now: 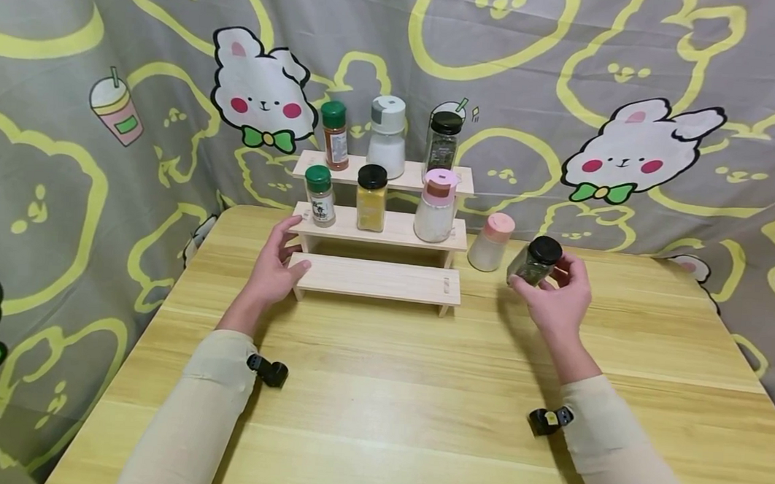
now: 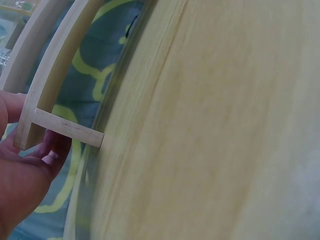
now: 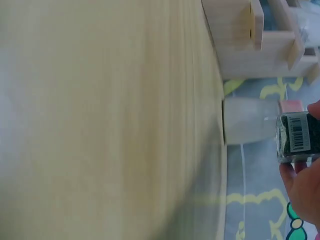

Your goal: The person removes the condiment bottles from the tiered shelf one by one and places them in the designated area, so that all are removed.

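In the head view my right hand (image 1: 560, 298) grips a glass spice jar (image 1: 535, 263) with a black lid and dark green contents, held tilted above the table. Its barcode label (image 3: 299, 132) faces the right wrist camera. My left hand (image 1: 276, 262) holds the left end of a three-tier wooden rack (image 1: 372, 278), thumb over the lowest board and fingers around its edge. That lowest board (image 2: 55, 65) also shows between thumb and fingers in the left wrist view. Just left of the held jar, a pink-capped shaker (image 1: 490, 242) stands on the table.
On the middle tier are a green-lidded bottle (image 1: 320, 197), a yellow spice jar (image 1: 371, 199) and a pink-topped shaker (image 1: 435, 206). The top tier bears a red spice bottle (image 1: 335, 135), a white-topped shaker (image 1: 387, 138) and a black-lidded jar (image 1: 442, 144). A patterned curtain (image 1: 516, 51) hangs behind the table.
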`<state>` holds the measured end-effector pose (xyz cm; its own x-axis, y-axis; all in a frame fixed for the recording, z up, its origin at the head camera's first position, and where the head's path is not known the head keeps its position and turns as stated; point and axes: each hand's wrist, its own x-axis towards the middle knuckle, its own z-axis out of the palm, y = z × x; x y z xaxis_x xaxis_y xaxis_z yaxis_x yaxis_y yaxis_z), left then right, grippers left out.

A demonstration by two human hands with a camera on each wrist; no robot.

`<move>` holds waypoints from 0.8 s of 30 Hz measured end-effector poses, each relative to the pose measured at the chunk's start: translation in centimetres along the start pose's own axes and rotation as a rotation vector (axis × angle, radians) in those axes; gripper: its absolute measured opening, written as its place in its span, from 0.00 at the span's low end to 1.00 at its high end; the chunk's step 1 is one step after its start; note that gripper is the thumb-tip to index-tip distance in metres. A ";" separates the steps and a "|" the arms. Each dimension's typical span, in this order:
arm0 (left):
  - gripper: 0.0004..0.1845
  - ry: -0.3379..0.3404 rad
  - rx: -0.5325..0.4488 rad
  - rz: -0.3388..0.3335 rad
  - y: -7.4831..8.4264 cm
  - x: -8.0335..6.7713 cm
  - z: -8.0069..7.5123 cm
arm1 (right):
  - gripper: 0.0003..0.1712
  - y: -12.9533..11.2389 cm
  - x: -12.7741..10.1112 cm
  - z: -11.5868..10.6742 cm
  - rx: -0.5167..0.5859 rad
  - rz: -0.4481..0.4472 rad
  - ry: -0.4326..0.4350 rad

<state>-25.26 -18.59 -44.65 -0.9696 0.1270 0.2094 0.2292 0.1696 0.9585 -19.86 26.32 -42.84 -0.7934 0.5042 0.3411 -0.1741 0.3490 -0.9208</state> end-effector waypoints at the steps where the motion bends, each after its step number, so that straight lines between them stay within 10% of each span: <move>1: 0.43 0.001 0.001 0.001 0.0 0.0 0.0 | 0.37 0.1 0.3 -0.1 0.000 0.005 -0.005; 24: 0.43 0.002 -0.002 0.007 -0.1 0.1 0.0 | 0.37 2.0 4.7 -0.6 -0.027 0.057 -0.057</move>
<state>-25.36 -18.63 -44.74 -0.9680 0.1264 0.2166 0.2360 0.1664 0.9574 -23.57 29.91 -43.00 -0.8336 0.4783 0.2764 -0.1124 0.3429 -0.9326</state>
